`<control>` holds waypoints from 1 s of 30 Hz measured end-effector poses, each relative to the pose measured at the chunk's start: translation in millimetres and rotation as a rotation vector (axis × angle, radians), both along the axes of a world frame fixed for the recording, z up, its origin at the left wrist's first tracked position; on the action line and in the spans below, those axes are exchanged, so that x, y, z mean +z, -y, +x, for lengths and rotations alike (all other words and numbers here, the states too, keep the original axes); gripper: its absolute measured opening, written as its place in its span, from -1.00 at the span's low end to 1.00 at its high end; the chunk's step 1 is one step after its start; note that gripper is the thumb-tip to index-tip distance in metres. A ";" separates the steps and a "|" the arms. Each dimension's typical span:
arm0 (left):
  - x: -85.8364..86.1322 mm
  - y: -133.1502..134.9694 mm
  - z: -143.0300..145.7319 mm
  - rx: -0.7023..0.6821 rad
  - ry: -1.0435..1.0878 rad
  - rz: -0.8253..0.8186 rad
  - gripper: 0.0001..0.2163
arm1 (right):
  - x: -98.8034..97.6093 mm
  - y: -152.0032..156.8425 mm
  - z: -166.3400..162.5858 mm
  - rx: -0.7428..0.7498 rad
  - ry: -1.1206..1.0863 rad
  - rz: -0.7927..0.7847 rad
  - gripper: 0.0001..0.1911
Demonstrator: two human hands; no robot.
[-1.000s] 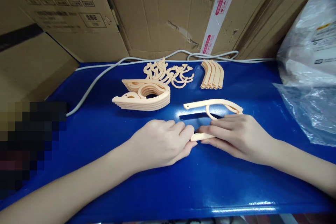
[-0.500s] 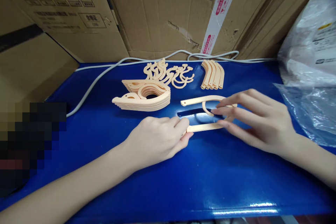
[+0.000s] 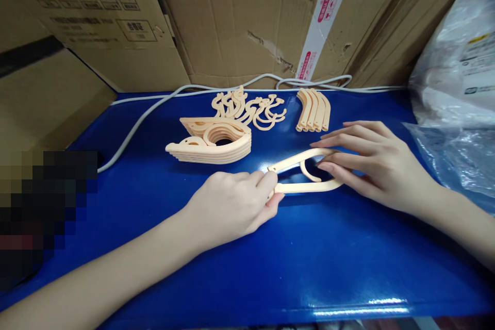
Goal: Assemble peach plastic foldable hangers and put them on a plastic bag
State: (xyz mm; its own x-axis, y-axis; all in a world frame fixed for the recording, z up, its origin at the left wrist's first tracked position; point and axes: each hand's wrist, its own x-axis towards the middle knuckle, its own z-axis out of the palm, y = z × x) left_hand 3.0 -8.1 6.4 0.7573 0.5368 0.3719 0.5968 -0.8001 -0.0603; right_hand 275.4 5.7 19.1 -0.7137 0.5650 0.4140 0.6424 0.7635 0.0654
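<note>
A beige plastic folding hanger (image 3: pixel 309 187) lies between my hands, its two curved arms forming a narrow loop with a small curved hook inside. My left hand (image 3: pixel 235 203) is closed round its left end, hiding the joint there. My right hand (image 3: pixel 371 165) grips the right end, thumb and fingertips on the curved arms; part of that end is hidden. Behind my left hand sits a neat stack of beige folded hangers (image 3: pixel 212 152). Farther back are a pile of loose beige hooks (image 3: pixel 265 113) and several curved beige hanger arms (image 3: pixel 315 108) lying side by side.
A blue tabletop (image 3: pixel 270 273) carries everything. Cardboard boxes (image 3: pixel 224 20) stand along the back and left. A white cable (image 3: pixel 143 118) runs along the rear edge and down the left. Clear plastic bags (image 3: pixel 452 72) lie at the right.
The far arm of the hanger has swung toward the near arm, its left end now meeting my left hand. My right hand has shifted slightly; my left hand stays in place.
</note>
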 end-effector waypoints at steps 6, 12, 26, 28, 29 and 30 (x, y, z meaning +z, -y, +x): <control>2.0 0.3 0.9 -0.153 -0.049 -0.085 -0.82 | -2.6 -2.4 1.8 -0.051 0.044 -0.021 -0.79; 5.5 1.8 3.8 -0.257 -0.082 -0.163 -0.94 | -6.3 -5.9 6.6 -0.059 0.116 -0.034 -0.72; -4.5 -3.3 2.1 -0.401 -0.028 -0.125 -0.84 | -6.4 -8.1 7.1 -0.091 0.161 -0.078 -0.69; -4.9 -3.5 1.8 -0.395 -0.026 -0.138 -0.84 | -6.7 -8.2 7.5 -0.098 0.168 -0.081 -0.69; -4.7 -3.5 1.9 -0.392 -0.027 -0.147 -0.84 | -6.9 -8.3 7.8 -0.100 0.172 -0.083 -0.68; -4.2 -3.5 2.0 -0.388 -0.030 -0.157 -0.83 | -7.1 -8.4 8.1 -0.102 0.174 -0.085 -0.68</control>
State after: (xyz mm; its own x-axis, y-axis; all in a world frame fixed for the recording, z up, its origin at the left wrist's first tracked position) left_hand 4.9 -4.6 2.2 0.9238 0.2579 0.2830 0.2490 -0.9661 0.0677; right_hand 283.5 14.1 12.0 -0.7078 0.6655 0.2370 0.7011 0.7028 0.1205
